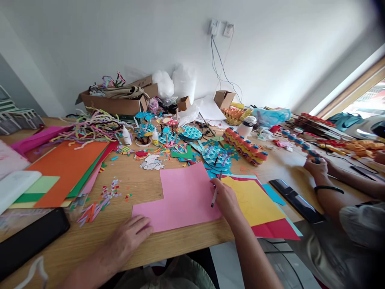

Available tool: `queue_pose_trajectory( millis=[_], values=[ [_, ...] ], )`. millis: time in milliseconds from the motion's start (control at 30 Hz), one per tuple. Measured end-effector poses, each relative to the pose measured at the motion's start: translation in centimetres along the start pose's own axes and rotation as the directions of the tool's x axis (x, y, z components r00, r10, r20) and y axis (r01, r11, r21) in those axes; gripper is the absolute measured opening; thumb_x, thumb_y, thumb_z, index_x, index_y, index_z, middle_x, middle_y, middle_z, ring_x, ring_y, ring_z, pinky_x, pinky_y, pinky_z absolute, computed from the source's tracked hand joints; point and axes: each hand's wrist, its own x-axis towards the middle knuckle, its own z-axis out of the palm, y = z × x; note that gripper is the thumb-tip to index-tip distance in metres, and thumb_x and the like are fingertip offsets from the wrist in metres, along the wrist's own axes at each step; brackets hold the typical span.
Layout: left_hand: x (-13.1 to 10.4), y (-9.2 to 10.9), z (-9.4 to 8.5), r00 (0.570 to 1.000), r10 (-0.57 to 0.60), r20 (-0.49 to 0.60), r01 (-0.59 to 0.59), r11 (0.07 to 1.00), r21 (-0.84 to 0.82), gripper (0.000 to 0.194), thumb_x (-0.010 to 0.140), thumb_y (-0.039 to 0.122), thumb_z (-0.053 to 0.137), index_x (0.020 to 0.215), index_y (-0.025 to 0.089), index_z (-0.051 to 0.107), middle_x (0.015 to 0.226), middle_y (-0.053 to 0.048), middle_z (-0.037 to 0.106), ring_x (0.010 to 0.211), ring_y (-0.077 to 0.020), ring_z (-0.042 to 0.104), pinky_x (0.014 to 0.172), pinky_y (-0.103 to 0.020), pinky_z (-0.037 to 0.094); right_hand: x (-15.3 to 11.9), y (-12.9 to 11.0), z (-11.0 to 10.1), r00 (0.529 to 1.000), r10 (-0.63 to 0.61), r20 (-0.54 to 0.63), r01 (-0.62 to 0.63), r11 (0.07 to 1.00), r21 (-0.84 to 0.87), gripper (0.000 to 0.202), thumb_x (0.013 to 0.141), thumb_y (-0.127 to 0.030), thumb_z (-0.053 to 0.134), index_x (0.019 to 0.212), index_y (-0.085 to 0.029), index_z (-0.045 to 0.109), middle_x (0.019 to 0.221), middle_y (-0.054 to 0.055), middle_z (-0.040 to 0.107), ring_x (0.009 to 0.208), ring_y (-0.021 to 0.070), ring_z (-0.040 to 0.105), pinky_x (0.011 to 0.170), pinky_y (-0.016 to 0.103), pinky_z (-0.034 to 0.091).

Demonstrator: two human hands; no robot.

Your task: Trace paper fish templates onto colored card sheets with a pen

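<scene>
A sheet of pink paper, with a rectangular notch cut out at its upper left, lies at the table's front edge. My left hand rests flat on its lower left corner, fingers stretched out. Over the sheet's right side, my right hand is closed on a slim pen with a dark end and a pale barrel. Right of the sheet, partly behind my right hand, a yellow sheet lies on top of red and light blue paper.
Left are coloured paper sheets, pipe cleaners, paper scraps and a black phone. Glue bottles and blue egg-carton crafts stand behind. At right, another person's hands hold a painted egg-carton strip near a dark phone.
</scene>
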Motion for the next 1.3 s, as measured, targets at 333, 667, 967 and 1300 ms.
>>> queue_pose_trajectory(
  millis=[333, 667, 967, 1300],
  values=[
    [0.7, 0.8, -0.2, 0.998, -0.062, -0.016, 0.061, 0.998, -0.026, 0.031, 0.088, 0.005, 0.035, 0.100, 0.022, 0.059, 0.099, -0.002, 0.063, 0.093, -0.0130, 0.057, 0.081, -0.023, 0.050, -4.8, -8.1, 1.2, 0.908, -0.413, -0.069, 0.405, 0.825, 0.394, 0.018, 0.082, -0.014, 0.052, 0.098, -0.017, 0.059, 0.089, 0.008, 0.065, 0.084, 0.0182, 0.059, 0.072, 0.025, 0.044],
    [0.8, 1.4, 0.5, 0.986, -0.165, -0.013, 0.164, 0.984, -0.065, 0.027, 0.086, 0.005, 0.040, 0.091, 0.023, 0.059, 0.096, 0.001, 0.063, 0.087, -0.0136, 0.059, 0.079, -0.023, 0.050, -6.9, -10.8, 4.9, 0.854, -0.499, 0.144, 0.457, 0.854, 0.250, 0.029, 0.072, 0.001, 0.051, 0.092, -0.019, 0.059, 0.081, 0.005, 0.063, 0.082, 0.0198, 0.053, 0.072, 0.027, 0.040],
    [3.1, -0.6, -2.4, 0.951, -0.301, 0.065, 0.308, 0.940, -0.148, 0.036, 0.078, -0.002, 0.041, 0.094, 0.023, 0.060, 0.098, 0.000, 0.065, 0.092, -0.0131, 0.060, 0.084, -0.022, 0.047, -7.3, -10.6, 6.1, 0.864, -0.503, 0.036, 0.461, 0.816, 0.348, 0.028, 0.070, -0.001, 0.059, 0.093, -0.017, 0.061, 0.089, 0.006, 0.067, 0.084, 0.0227, 0.055, 0.073, 0.031, 0.047],
    [10.2, -9.9, -3.5, 0.695, -0.705, 0.139, 0.714, 0.699, -0.025, 0.031, 0.078, 0.007, 0.051, 0.105, 0.019, 0.058, 0.110, -0.006, 0.061, 0.101, -0.0192, 0.056, 0.087, -0.029, 0.042, -8.5, -9.6, 7.1, 0.779, -0.521, -0.349, 0.627, 0.650, 0.430, 0.033, 0.075, 0.000, 0.046, 0.100, -0.021, 0.051, 0.094, 0.005, 0.066, 0.085, 0.0209, 0.056, 0.071, 0.032, 0.049]
  ],
)
